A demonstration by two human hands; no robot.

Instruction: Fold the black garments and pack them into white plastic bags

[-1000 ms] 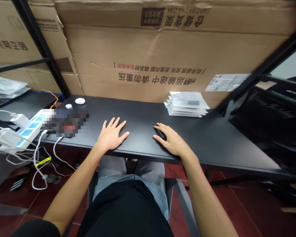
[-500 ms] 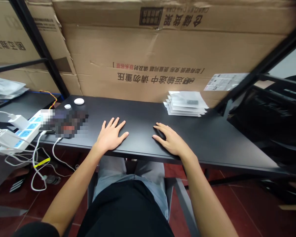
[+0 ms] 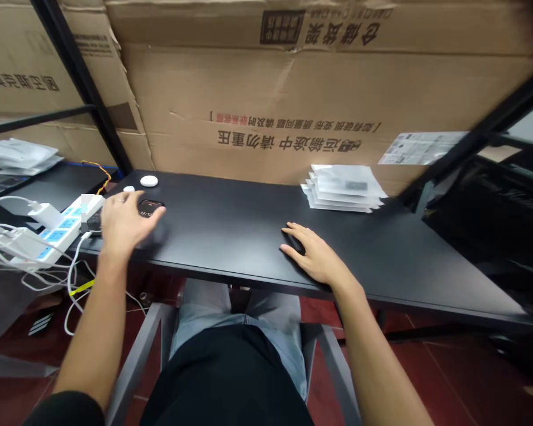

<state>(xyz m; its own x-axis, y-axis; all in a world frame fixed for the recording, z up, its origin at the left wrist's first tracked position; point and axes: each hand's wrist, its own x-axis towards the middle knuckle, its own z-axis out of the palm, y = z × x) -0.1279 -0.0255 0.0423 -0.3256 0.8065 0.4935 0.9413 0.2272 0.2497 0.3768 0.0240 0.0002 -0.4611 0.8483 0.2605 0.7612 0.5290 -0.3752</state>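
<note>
My left hand (image 3: 125,222) is over the left part of the black desk (image 3: 231,225), its thumb stretched to the right and its fingers bent slightly apart. Beneath it lies a phone (image 3: 150,207) with a lit screen showing a time, partly covered by the hand. The hand looks open, and whether it touches the phone I cannot tell. My right hand (image 3: 313,254) rests open on the desk near the front edge, palm down, holding nothing. Just beyond my left fingers sit a small white round piece (image 3: 128,189) and a white oval case (image 3: 149,181).
A white power strip (image 3: 66,228) with plugged chargers and tangled white cables (image 3: 73,266) is at the left, by a dark object (image 3: 94,222). White packets (image 3: 344,188) are stacked at the back right. Cardboard (image 3: 257,77) stands behind the desk. A black bag (image 3: 484,219) is at right.
My left hand has moved left from the desk's middle to over the phone. My right hand stays resting on the desk. The view has shifted slightly.
</note>
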